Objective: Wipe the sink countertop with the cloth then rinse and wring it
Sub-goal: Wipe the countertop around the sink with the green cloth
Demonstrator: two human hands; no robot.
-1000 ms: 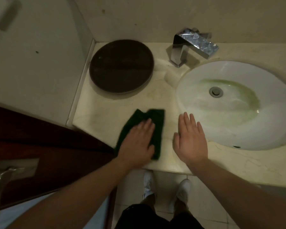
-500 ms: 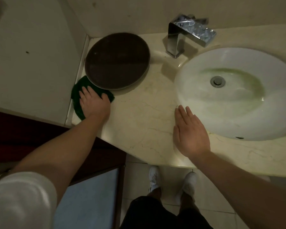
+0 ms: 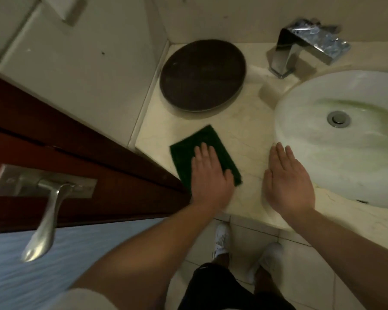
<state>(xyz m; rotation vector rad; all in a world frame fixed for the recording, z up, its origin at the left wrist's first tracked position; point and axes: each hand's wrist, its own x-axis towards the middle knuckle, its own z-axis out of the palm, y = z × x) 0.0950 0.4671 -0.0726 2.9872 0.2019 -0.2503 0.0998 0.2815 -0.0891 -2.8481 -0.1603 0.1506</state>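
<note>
Pressing flat on the cloth, the left hand lies with fingers stretched, not clenched and not gripping; it only holds the cloth down on the bench near the front edge. The right hand rests released, palm down, on the bare bench just beside the sink, holding nothing. The cloth looks thin, soft and light, so I judge it will slide easily under a flat palm and bunch if pinched; for rinsing, gathering it in the middle seems best. Its long axis runs from near right to far left. Further back stand a dark round tray and the tap.
</note>
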